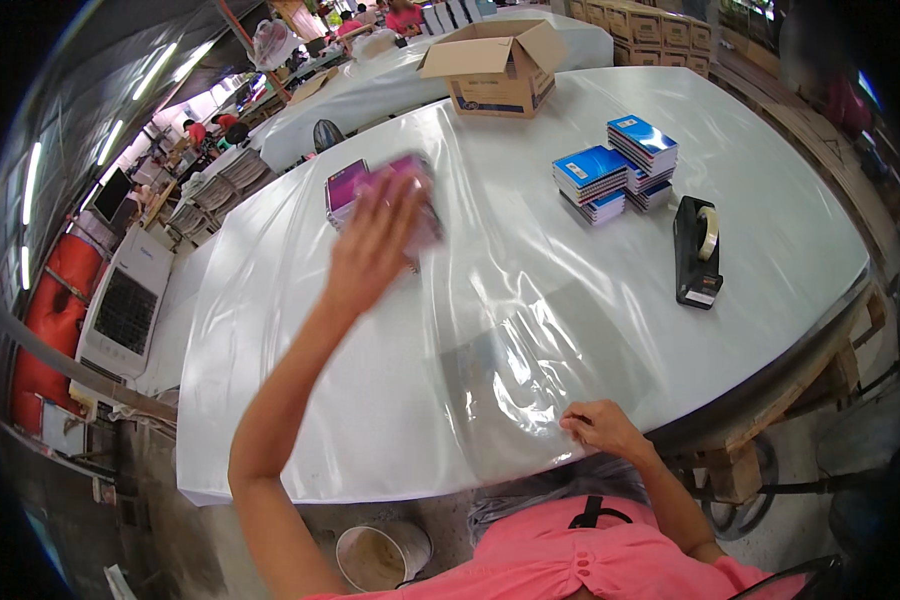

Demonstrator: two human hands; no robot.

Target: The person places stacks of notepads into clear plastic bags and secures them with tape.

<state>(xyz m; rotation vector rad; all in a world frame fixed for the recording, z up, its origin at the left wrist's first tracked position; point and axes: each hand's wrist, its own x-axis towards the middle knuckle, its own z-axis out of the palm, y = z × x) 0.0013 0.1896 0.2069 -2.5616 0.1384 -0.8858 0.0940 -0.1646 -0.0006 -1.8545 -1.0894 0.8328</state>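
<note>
The left hand point(378, 215) is blurred, spread over purple notebooks point(344, 190) beyond and to the left of the clear plastic sheet; whether it grips one or only lies over them I cannot tell. The right hand point(607, 425) is at the sheet's near right part, fingers curled in and thumb close to the forefinger, a narrow shape; whether film is pinched there I cannot make out.

The clear plastic sheet point(485, 400) itself lies glossy and rippled, reaching down to the near edge of the white-covered table point(290, 410). Left of the sheet, a broad stretch of white cover runs out to the table's left edge. Beyond the sheet, another stretch separates the purple notebooks from the blue notebooks point(588, 172), which stand in stacks beyond and to the sheet's right. Right of the sheet, a black tape dispenser point(692, 265) stands between it and the table's curving right edge, with white cover on either side. Far beyond the sheet, an open carton point(495, 85) sits near the table's far edge, flaps out. Below and left of the sheet, past the near edge, a bucket point(413, 548) stands on the floor.
</note>
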